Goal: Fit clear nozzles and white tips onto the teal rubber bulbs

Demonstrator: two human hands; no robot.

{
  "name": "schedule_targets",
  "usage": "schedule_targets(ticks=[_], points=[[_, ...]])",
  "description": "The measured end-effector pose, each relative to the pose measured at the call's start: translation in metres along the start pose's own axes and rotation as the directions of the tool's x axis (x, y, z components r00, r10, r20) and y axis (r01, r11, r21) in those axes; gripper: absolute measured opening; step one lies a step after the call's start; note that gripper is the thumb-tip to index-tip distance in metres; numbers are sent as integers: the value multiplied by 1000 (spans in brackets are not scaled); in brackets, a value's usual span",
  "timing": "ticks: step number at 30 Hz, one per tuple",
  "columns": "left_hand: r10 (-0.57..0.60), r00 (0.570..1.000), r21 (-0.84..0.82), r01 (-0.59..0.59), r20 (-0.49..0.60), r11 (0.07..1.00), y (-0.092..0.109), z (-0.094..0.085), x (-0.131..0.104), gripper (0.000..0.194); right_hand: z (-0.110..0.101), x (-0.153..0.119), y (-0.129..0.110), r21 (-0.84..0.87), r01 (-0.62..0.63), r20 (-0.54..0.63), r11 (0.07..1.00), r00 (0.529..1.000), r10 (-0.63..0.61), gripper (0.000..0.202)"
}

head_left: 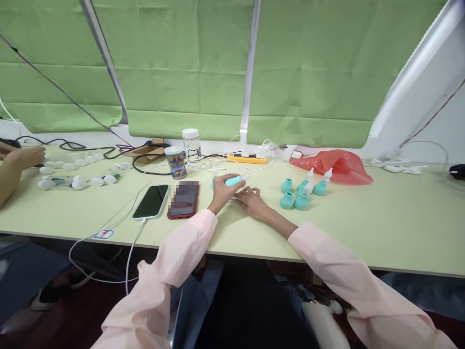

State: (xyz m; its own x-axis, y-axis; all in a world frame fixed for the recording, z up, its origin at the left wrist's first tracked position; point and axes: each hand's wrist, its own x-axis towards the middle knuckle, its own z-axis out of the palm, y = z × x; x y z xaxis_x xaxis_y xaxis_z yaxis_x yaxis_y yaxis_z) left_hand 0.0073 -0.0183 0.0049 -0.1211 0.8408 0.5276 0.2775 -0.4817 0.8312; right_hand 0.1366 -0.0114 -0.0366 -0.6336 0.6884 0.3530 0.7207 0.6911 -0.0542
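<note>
A teal bulb nasal aspirator (233,181) with a clear nozzle lies sideways in my left hand (221,192), whose fingers are wrapped round it. My right hand (252,203) is just to the right, low over the table, with bent fingers near the nozzle end. Something small and whitish shows by its fingertips, too unclear to name. Partly hidden behind my left hand, another teal aspirator (212,184) stands with its clear tip up. To the right are several teal bulbs: open-mouthed ones (286,200) and others with clear nozzles fitted (302,201).
A red plastic bag (336,167) lies behind the bulbs. Two phones (150,202) (183,200), a printed can (176,163) and a clear jar (192,149) stand left. A yellow power strip (247,159) is at the back. Another person's hand (27,157) is far left.
</note>
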Motion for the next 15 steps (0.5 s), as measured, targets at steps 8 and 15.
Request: schedule_targets(ticks=[8, 15], points=[[11, 998, 30, -12, 56, 999, -6, 0, 0, 31, 5, 4, 2, 79, -8, -44, 997, 999, 11, 24], [28, 988, 132, -48, 151, 990, -15, 3, 1, 31, -12, 5, 28, 558, -107, -312, 823, 892, 327, 22]])
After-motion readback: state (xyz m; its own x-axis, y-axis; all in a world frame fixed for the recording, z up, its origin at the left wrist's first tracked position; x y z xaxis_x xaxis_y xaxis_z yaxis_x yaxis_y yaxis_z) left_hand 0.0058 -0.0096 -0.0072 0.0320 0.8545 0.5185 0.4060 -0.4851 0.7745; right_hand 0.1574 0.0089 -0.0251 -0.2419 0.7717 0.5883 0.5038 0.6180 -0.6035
